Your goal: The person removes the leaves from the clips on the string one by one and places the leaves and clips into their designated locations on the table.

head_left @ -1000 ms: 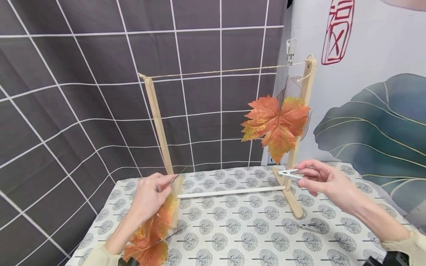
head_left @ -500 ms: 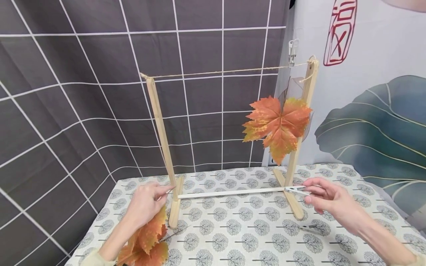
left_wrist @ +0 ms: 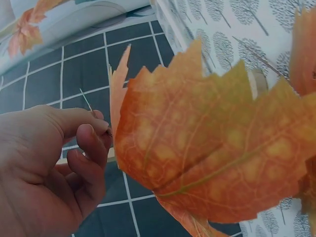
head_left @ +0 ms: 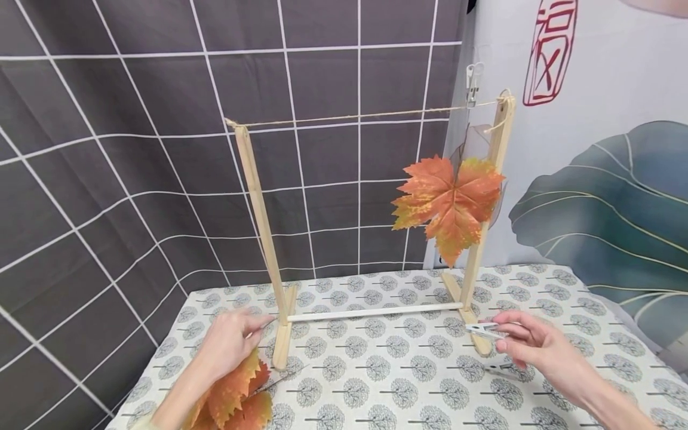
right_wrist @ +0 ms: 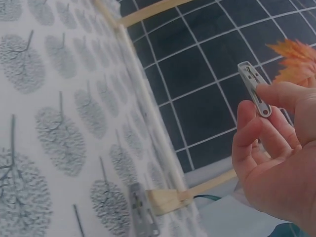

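Observation:
My left hand (head_left: pixel 231 343) pinches the thin stem of an orange maple leaf (left_wrist: pixel 212 143) near the rack's left foot; the leaf hangs below the fingers. More orange leaves (head_left: pixel 258 412) lie beneath it at the table's front left. Between thumb and fingers, my right hand (head_left: pixel 543 349) holds a pale clothespin (right_wrist: pixel 254 89), level with the rack's right foot. Another clothespin (head_left: pixel 502 371) lies on the cloth just below that hand. A further maple leaf (head_left: pixel 451 203) hangs from the rack's string (head_left: pixel 349 117) by a white clothespin (head_left: pixel 473 83).
The wooden rack has a left post (head_left: pixel 260 221), a right post (head_left: pixel 497 149) and a white crossbar (head_left: pixel 371 312). It stands on a tree-print tablecloth (head_left: pixel 376 394). A dark gridded curtain (head_left: pixel 333 71) hangs behind, with a white printed backdrop (head_left: pixel 618 77) at right.
Both hands have moved down toward the table, the left with its leaf and the right with its clothespin. The right hand has also shifted slightly right. The hanging leaf stays in place.

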Available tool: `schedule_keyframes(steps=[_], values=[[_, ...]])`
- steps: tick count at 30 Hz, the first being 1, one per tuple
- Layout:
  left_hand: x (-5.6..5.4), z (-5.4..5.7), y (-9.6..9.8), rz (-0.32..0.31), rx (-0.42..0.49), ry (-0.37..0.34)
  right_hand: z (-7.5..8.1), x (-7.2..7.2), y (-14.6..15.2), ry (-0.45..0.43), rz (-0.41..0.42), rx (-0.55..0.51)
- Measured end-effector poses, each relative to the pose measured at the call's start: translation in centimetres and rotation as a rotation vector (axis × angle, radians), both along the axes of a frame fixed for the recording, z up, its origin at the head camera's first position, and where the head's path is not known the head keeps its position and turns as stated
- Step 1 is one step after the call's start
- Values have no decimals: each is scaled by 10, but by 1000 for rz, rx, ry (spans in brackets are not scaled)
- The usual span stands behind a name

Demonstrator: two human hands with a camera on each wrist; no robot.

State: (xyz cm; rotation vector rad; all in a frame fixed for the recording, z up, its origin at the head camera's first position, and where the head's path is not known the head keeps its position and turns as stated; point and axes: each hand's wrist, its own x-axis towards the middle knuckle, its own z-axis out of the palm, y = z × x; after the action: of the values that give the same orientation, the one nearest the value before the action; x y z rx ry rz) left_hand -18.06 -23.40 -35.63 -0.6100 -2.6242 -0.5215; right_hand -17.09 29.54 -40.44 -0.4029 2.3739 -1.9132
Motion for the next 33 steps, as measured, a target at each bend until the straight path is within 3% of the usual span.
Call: schedule_keyframes(steps=[7,16,23,33], values=[[4,-9,-4,26,-43,-17,-14,6,0,-55,-33,24],[4,-22,-4,1,-7,-83,-29,12,4,-142,-48,-20],[2,-31,-6,-25,0,-65,-36,12,6,-277,-62,-11],[5,-43,-5,-7,33,-85,-52,16,6,-238,-27,22]])
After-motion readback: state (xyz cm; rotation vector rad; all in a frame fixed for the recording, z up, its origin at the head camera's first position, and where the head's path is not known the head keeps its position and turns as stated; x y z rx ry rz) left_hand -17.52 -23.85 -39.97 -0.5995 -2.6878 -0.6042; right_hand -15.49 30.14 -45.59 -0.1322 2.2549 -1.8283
